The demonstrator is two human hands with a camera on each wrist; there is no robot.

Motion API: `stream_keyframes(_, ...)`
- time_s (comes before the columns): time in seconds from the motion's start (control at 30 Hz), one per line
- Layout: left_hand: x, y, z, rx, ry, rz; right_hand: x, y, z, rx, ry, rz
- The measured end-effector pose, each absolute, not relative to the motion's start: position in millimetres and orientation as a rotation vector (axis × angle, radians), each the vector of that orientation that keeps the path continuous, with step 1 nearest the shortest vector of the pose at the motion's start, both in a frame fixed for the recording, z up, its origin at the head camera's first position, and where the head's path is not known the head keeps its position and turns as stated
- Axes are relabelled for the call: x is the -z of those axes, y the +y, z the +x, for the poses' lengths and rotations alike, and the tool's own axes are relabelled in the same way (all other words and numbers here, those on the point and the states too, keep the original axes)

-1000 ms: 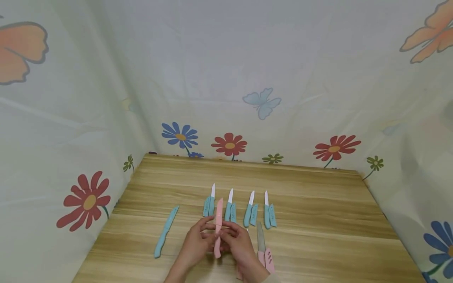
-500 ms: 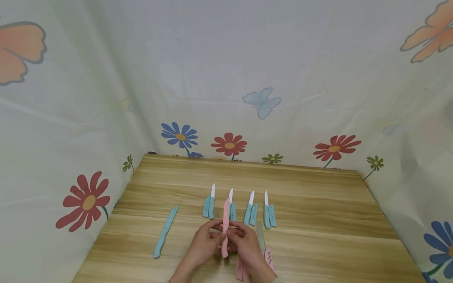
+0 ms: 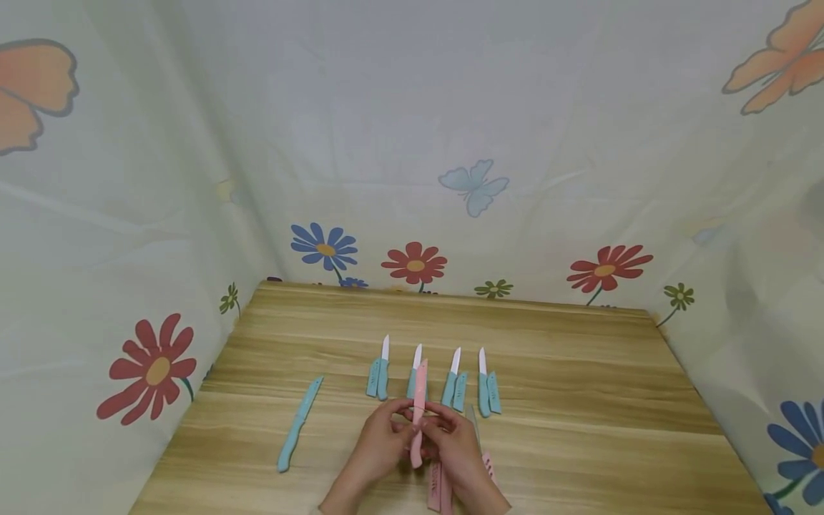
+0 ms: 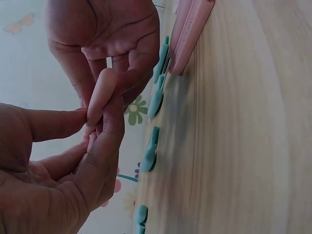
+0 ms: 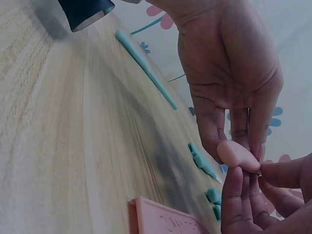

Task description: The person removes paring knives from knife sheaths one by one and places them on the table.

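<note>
Both hands hold a pink knife [image 3: 420, 386] in a matching pink sheath, tip pointing away, above the near middle of the table. My left hand [image 3: 381, 438] pinches it from the left between thumb and fingers. From the other side my right hand [image 3: 458, 445] pinches it too, with the thumbs close together near the top of the handle. The rounded handle end [image 4: 101, 95] faces the left wrist camera. In the right wrist view the same handle [image 5: 238, 156] sits between both sets of fingertips. The blade is hidden in the sheath.
Several teal paring knives [image 3: 484, 393] with white blades lie in a row, sheaths beside them. A sheathed teal knife [image 3: 300, 425] lies at left. Beneath my right hand are a pink sheath [image 3: 435, 488] and a slotted pink piece [image 3: 488, 466] near a grey blade [image 3: 474, 425].
Both hands have shifted a little to the right together with the pink knife, which now overlaps the second teal knife in the head view. The grip looks the same.
</note>
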State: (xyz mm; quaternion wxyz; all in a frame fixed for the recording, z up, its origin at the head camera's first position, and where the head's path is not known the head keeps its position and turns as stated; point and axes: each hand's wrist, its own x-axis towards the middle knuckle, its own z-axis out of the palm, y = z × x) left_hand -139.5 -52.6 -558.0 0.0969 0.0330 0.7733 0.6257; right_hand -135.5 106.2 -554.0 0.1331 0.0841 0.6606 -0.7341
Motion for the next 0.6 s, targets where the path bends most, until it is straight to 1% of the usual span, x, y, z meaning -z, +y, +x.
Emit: stream_keyframes(0.6, 561.1, -50.1, -139.8, -1.868, 2.281, 0.092, 554.9, 107.9, -134.9, 2.095, 1.945, 0.256)
